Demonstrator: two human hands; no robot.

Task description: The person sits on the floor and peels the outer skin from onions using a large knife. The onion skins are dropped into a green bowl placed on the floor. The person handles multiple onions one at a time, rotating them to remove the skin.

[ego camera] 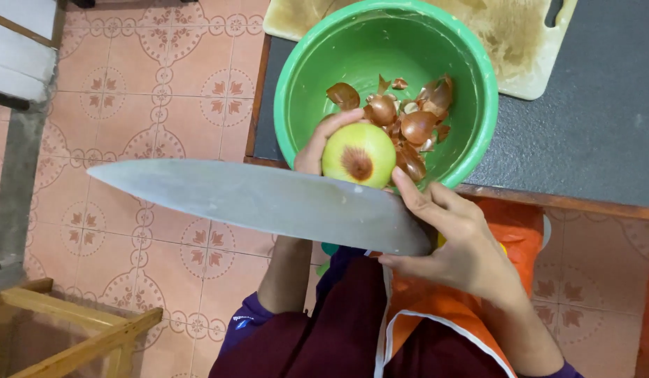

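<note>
Left hand (317, 150) grips a peeled onion (358, 155) over the near rim of the green bowl (471, 63) — brown skins (412, 122) lie inside. Right hand (457, 245) clasps a big knife (268, 199), blade flat just below the onion. Bowl sits on the dark worktop (590, 126) beside a cutting board (520, 42).

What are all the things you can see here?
onion: one, pale green-yellow, peeled, held over the bowl's near rim
knife: one, grey blade, lying across the view below the onion
bowl: one, green, on the counter
onion skins: a pile, brown, inside the bowl
cutting board: one, cream, stained, behind the bowl
counter: one, dark grey, wooden edge
floor tiles: pink, patterned
wooden frame: one, bottom left
apron: orange, white trim
left hand: holds the onion
right hand: at the knife's handle end, finger touching the onion
</note>
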